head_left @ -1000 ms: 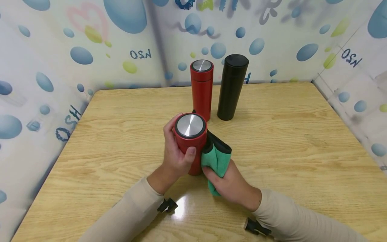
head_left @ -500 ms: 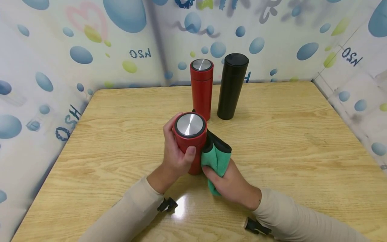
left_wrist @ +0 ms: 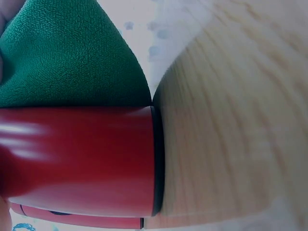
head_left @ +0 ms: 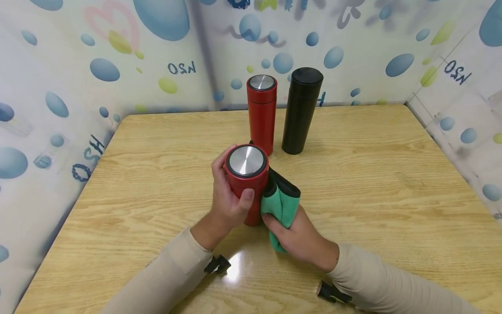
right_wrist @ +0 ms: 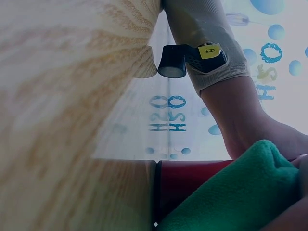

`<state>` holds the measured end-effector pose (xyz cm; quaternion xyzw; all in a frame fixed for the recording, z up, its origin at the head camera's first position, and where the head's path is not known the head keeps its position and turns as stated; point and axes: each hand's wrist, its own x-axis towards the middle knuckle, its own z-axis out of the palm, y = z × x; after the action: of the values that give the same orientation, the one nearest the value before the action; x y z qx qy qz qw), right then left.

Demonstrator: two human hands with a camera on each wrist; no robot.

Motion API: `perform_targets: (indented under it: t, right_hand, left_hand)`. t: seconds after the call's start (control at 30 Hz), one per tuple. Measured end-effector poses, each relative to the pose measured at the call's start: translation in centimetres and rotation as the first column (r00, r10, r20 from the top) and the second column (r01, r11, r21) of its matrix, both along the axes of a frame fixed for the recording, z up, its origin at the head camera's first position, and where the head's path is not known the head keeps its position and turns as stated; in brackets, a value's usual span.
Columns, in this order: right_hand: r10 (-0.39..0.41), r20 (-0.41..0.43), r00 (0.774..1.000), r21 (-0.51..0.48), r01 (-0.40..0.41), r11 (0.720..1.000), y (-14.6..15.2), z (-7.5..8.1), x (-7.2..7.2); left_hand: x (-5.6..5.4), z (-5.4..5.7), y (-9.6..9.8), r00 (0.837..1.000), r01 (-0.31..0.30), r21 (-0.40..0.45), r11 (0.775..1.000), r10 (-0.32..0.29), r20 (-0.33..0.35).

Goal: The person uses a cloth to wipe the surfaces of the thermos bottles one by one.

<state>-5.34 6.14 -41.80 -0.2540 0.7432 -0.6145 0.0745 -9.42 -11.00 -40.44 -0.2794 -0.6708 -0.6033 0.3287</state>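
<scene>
My left hand (head_left: 227, 196) grips a red thermos (head_left: 251, 187) with a silver disc on its lid, thumb across the near side. The thermos stands upright, its black base ring (left_wrist: 158, 161) at the tabletop in the left wrist view. In my right hand (head_left: 298, 237) is a folded green cloth (head_left: 283, 207) with a black edge, pinched under the thumb. The cloth lies against the right side of the thermos. In the right wrist view the green cloth (right_wrist: 236, 187) covers part of the red thermos (right_wrist: 187, 178), and most of the right hand's fingers are hidden.
Behind the held thermos stands a second red thermos (head_left: 262, 117), overlapped by it in the head view. A black thermos (head_left: 302, 111) stands to its right. The wooden table (head_left: 376, 174) meets a patterned wall (head_left: 157, 43) at the back. Black cameras (head_left: 333, 292) sit at both wrists.
Hands, cloth and thermoses keep their positions. The background shifts slightly upward in the head view.
</scene>
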Motion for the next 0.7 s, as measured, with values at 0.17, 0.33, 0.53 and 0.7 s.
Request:
perform_targets:
  t: [0.17,0.33,0.53,0.7]
  right_hand:
    - [0.010,0.011,1.000,0.001,-0.010,1.000,0.01,-0.07,-0.07]
    - [0.012,0.017,1.000,0.000,-0.012,1.000,0.05,-0.15,-0.10]
    - [0.006,0.023,1.000,0.012,-0.007,1.000,0.03,-0.11,-0.11]
    - [-0.001,0.025,1.000,0.020,0.001,1.000,-0.01,-0.06,-0.11]
  left_hand:
    - [-0.04,0.06,-0.04,1.000,0.000,-0.006,1.000,0.000,0.001]
    - [-0.05,0.05,-0.05,1.000,-0.002,-0.007,1.000,0.002,0.001]
    - [-0.06,0.04,-0.02,1.000,-0.004,-0.004,1.000,0.004,0.000]
    - [-0.07,0.01,-0.01,1.000,-0.007,-0.003,1.000,0.007,-0.002]
